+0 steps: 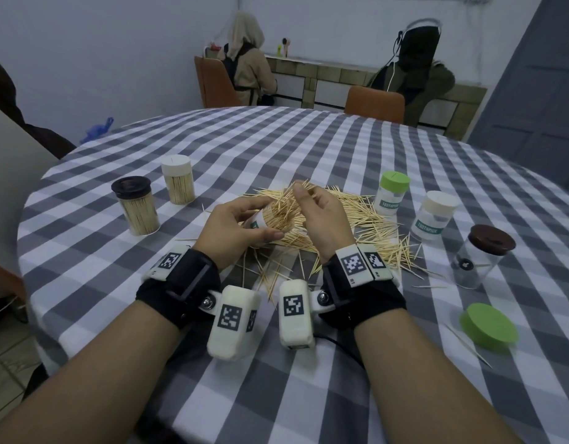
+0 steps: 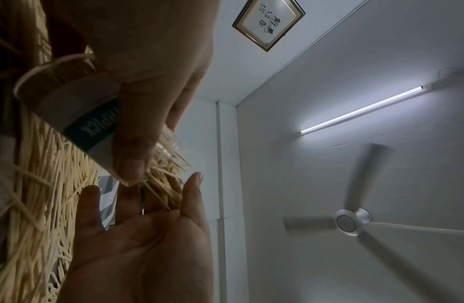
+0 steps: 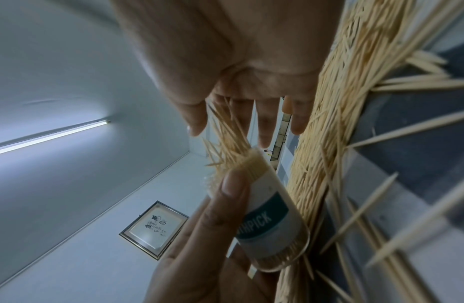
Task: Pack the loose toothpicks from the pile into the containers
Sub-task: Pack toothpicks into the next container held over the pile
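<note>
The left hand [image 1: 241, 225] grips the tilted toothpick container [image 1: 260, 226] so the right hand [image 1: 321, 219], fingers pinching toothpicks [image 1: 296, 200], can feed them in.

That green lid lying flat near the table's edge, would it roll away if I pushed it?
Probably not. The green lid lies flat on the checked tablecloth, so it would likely slide rather than roll. It looks like thin plastic, so probably light and stiff. Tipped onto its round rim, it might roll off the nearby edge.
</note>
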